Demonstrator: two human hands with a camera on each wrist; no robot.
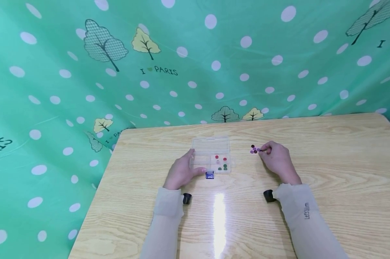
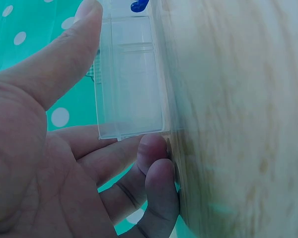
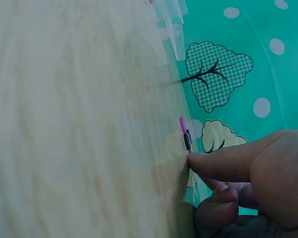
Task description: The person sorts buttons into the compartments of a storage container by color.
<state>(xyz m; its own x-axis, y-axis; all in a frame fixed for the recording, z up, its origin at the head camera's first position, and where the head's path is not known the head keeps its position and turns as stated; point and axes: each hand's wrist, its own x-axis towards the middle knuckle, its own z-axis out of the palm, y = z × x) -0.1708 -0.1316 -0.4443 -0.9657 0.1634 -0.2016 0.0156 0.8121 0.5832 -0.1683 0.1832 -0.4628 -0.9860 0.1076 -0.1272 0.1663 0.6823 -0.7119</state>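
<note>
A clear plastic box (image 1: 198,160) lies with its lid (image 1: 211,145) raised at the back and a blue clasp (image 1: 209,175) at the front. My left hand (image 1: 182,172) holds the box's left end, thumb along the front and fingers round the side; the left wrist view shows fingertips (image 2: 153,148) against the end wall. Red discs (image 1: 216,157) and green discs (image 1: 225,167) sit in the right compartment. To the right, my right hand (image 1: 277,158) has thumb and forefinger at a group of purple and dark discs (image 1: 254,149), apparently pinching a dark one, partly hidden by the fingertips.
The box and loose discs lie on a wood-grain table (image 1: 240,223), toward its back edge. A green dotted cloth (image 1: 195,72) hangs behind and to the left. Black wrist cameras (image 1: 187,198) sit at both cuffs.
</note>
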